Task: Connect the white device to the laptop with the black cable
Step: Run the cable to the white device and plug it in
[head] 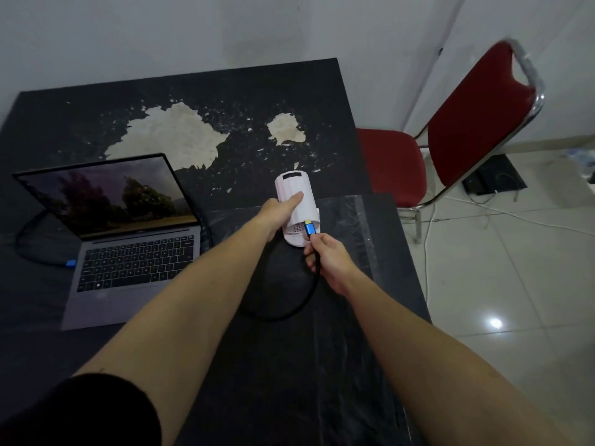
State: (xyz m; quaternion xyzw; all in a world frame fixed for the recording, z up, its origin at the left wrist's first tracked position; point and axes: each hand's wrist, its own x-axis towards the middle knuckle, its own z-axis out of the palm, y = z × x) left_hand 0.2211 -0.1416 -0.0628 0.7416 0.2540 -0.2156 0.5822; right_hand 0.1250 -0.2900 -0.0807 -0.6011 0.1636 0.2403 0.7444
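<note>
The white device (296, 188) lies on the black table, right of the open laptop (135, 252). My left hand (280, 212) grips the device from its left side, thumb across the top. My right hand (325, 257) pinches the black cable (296, 309) just behind its blue plug (310, 228). The plug's gold tip points at the near end of the device, right at its face. The cable loops under my arms toward the laptop. Its other blue plug (70, 263) sits at the laptop's left side.
The black table (289, 381) has peeled pale patches (174, 136) behind the laptop. A red chair (450, 149) stands off the table's right edge. White cords (483, 210) and a dark box (494, 180) lie on the tiled floor.
</note>
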